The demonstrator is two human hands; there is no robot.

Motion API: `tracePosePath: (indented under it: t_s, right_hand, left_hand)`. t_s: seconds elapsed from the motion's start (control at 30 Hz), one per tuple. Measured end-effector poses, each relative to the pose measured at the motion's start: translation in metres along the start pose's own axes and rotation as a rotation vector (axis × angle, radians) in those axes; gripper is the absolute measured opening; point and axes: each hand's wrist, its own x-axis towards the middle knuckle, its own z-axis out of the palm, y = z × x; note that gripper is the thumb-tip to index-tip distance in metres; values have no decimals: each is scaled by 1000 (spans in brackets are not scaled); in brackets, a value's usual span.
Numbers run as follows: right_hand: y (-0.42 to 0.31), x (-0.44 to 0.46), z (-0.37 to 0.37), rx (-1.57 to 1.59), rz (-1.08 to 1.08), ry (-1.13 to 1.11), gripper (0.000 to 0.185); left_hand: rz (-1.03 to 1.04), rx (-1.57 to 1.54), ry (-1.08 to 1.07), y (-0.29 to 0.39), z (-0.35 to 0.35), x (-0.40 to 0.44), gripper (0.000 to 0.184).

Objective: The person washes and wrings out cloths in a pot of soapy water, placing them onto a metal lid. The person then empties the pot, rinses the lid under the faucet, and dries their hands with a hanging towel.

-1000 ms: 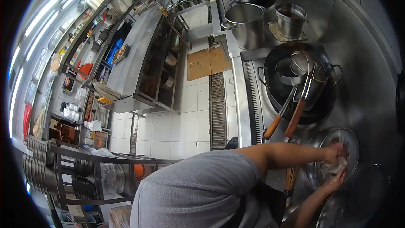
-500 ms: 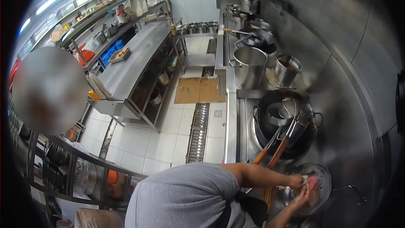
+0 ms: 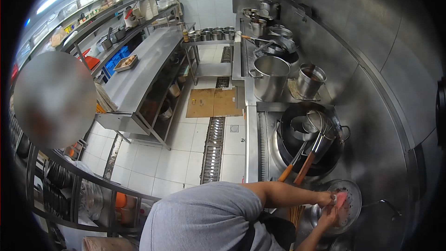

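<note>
My left hand (image 3: 327,198) is closed over a round metal bowl (image 3: 357,194), with a small white thing (image 3: 334,198) at its fingertips. Just below it, my right hand (image 3: 329,216) has its fingers bent up against a soft pink piece (image 3: 341,199); whether this is meat or cloth is too small to tell. The two hands almost touch. Dark specks show across the bowl's inside. A thin curved tap (image 3: 389,204) reaches toward the bowl from the right.
A big black wok (image 3: 297,167) holds strainers and ladles, their wooden handles (image 3: 304,169) pointing toward my arms. Beyond stand a tall steel pot (image 3: 271,81) and a smaller pot (image 3: 311,81). A steel worktable (image 3: 144,67) and cardboard (image 3: 213,102) on the floor lie further left.
My hands stay together at the bowl, the right one slightly higher and closer to the left. The whole view has shifted a little; the pink piece remains at my fingers.
</note>
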Motion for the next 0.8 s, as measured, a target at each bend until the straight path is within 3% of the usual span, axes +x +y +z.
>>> tracePosePath:
  t_s: [0.03, 0.07, 0.13, 0.17, 0.2, 0.23, 0.3, 0.33, 0.37, 0.4, 0.43, 0.47, 0.5, 0.57, 0.8]
  right_hand:
    - [11, 2, 3, -42, -93, 63, 17]
    - [22, 0, 4, -83, -186, 123, 16]
    - [18, -2, -7, 50, -57, 77, 16]
    - [15, -6, -16, 181, 71, 43, 17]
    - [38, -7, -5, 268, 39, 158, 13]
    - [40, -7, -14, 140, 61, 129, 12]
    - [13, -3, -28, 269, 190, 169, 17]
    - [40, -7, -20, 319, 227, 217, 19]
    - [-1, -1, -39, 329, 276, 203, 21]
    - [-1, 1, -39, 452, 296, 240, 18]
    - [-3, -1, -39, 402, 263, 326, 15]
    - [6, -3, -42, 333, 319, 265, 14]
    - [14, -4, -38, 493, 324, 280, 13]
    - [2, -1, -39, 727, 395, 327, 14]
    - [-9, -1, -44, 935, 593, 200, 17]
  left_hand:
    - [134, 180, 23, 23, -4, -9, 28]
    - [-87, 126, 18, 48, -13, -16, 28]
    - [159, 338, 81, 20, -4, 0, 17]
    - [114, 232, 112, 26, -6, -3, 19]
    - [72, 123, 146, 31, -10, -6, 23]
    - [35, 14, 186, 39, -17, -10, 27]
    - [86, -350, 84, 47, -28, -21, 26]
    - [94, -531, 28, 57, -32, -30, 27]
    - [100, -664, -41, 63, -39, -32, 28]
    - [-17, -840, -16, 77, -42, -33, 26]
    - [-217, -686, 46, 98, -40, -33, 24]
    - [-399, -612, 51, 112, -38, -30, 20]
    - [-438, -511, -16, 110, -36, -28, 19]
    - [-379, -466, -24, 98, -29, -30, 21]
    - [-463, -476, -76, 106, -19, -35, 22]
